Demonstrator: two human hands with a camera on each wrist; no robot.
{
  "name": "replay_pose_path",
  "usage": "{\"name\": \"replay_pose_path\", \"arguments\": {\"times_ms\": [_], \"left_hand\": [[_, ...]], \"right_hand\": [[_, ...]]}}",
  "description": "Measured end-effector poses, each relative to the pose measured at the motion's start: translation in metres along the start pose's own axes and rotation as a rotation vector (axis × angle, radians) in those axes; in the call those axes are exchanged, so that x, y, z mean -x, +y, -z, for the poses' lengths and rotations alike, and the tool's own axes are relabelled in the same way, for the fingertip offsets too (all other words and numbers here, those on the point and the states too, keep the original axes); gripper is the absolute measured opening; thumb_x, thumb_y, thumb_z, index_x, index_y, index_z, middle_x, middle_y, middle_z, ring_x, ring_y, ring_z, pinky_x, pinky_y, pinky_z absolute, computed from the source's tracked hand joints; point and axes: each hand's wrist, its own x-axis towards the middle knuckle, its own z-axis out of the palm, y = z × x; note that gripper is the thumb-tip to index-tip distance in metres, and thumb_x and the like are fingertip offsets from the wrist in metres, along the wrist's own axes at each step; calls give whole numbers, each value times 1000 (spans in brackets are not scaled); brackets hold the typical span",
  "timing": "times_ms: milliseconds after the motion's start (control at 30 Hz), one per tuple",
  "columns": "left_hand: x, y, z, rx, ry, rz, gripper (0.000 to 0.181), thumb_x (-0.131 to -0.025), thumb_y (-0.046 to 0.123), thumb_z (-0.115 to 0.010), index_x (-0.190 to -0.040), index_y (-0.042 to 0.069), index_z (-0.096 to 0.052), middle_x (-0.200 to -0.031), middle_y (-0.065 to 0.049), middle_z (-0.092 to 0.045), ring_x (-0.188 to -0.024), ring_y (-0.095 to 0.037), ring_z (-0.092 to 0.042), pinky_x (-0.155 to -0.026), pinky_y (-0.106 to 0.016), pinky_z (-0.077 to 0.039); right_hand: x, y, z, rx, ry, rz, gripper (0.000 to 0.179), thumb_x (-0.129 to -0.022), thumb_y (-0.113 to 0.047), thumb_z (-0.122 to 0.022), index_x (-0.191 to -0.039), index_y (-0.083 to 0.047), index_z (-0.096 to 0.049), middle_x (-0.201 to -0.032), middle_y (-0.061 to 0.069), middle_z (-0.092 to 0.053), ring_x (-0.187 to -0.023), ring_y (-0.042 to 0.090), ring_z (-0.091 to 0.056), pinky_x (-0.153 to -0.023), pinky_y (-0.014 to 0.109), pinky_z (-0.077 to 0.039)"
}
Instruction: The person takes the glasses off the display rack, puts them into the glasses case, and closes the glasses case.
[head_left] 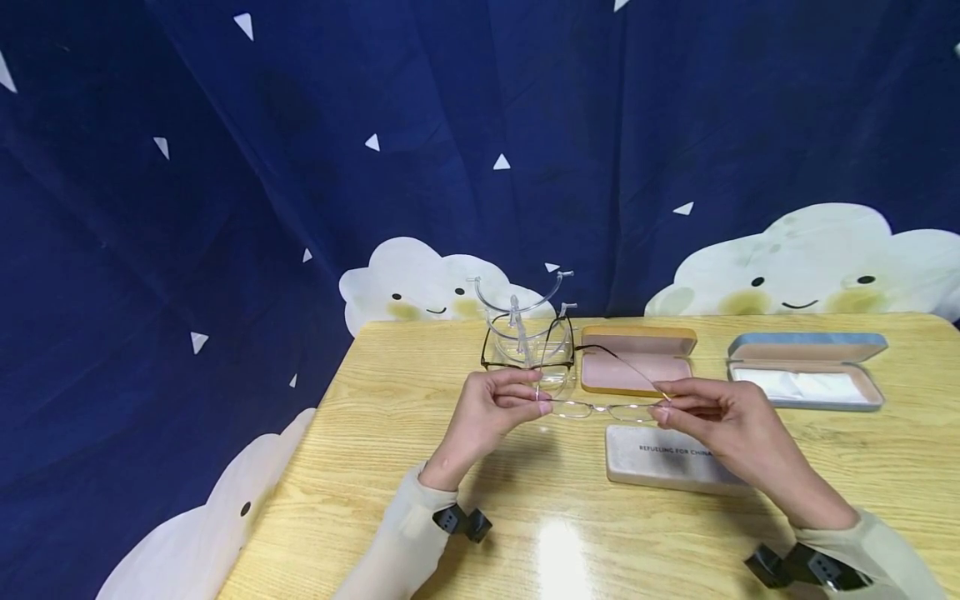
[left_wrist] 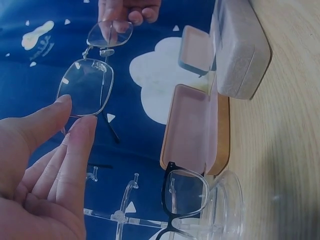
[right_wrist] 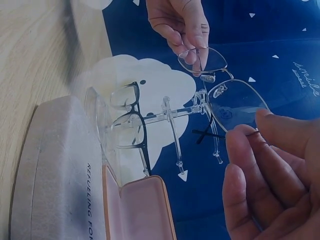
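Note:
A pair of thin metal-framed glasses (head_left: 599,408) is held up above the table between both hands, its dark-tipped temples unfolded and pointing away. My left hand (head_left: 504,408) pinches the left outer corner of the frame between thumb and fingers. At the opposite corner, my right hand (head_left: 723,417) grips the frame in the same way. Just beyond the left hand stands a clear plastic glasses stand (head_left: 519,321), with black-framed glasses (right_wrist: 142,122) resting on its lower part. In the left wrist view, the thumb and a fingertip meet at the edge of one lens (left_wrist: 86,90).
A closed grey glasses case (head_left: 660,462) with lettering lies below the right hand. Behind it sit an open orange case (head_left: 637,385) with pink lining and an open blue case (head_left: 807,405) holding a white cloth (head_left: 798,386). A dark blue curtain (head_left: 450,125) hangs behind the wooden table (head_left: 390,383).

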Motion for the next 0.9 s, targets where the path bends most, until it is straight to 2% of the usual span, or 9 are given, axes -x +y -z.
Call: {"name": "replay_pose_path", "arguments": {"times_ms": [300, 533, 667, 900], "left_hand": [[-1, -3, 2, -29, 18, 2, 39, -89, 8, -83, -126, 2, -73, -106, -19, -80, -91, -23, -81, -83, -29, -65], [1, 0, 4, -50, 26, -1, 40, -88, 7, -83, -125, 0, -73, -107, -21, -80, -91, -24, -80, -81, -28, -65], [1, 1, 4, -75, 32, -11, 41, -88, 9, -84, -125, -2, -73, -106, -21, -80, -86, -18, -79, -78, -25, -64], [0, 1, 4, -98, 42, -20, 37, -87, 9, -85, -122, 3, -76, -102, -20, -80, -78, -8, -74, -73, -21, -62]], "right_hand": [[0, 0, -1, 9, -8, 13, 27, -93, -17, -80, -116, -5, -78, -92, -3, -83, -78, -1, -76, -66, 17, -57], [1, 1, -2, 8, -4, 42, 23, -93, -14, -80, -114, -6, -79, -92, 0, -83, -77, 0, -76, -64, 20, -59], [2, 0, -3, 18, 6, 47, 21, -92, -15, -80, -112, -7, -80, -92, 0, -83, -77, 1, -76, -64, 20, -58], [3, 0, -4, 33, 15, 69, 19, -92, -12, -80, -110, -8, -80, -94, 3, -83, -76, -1, -75, -63, 18, -57]]}}
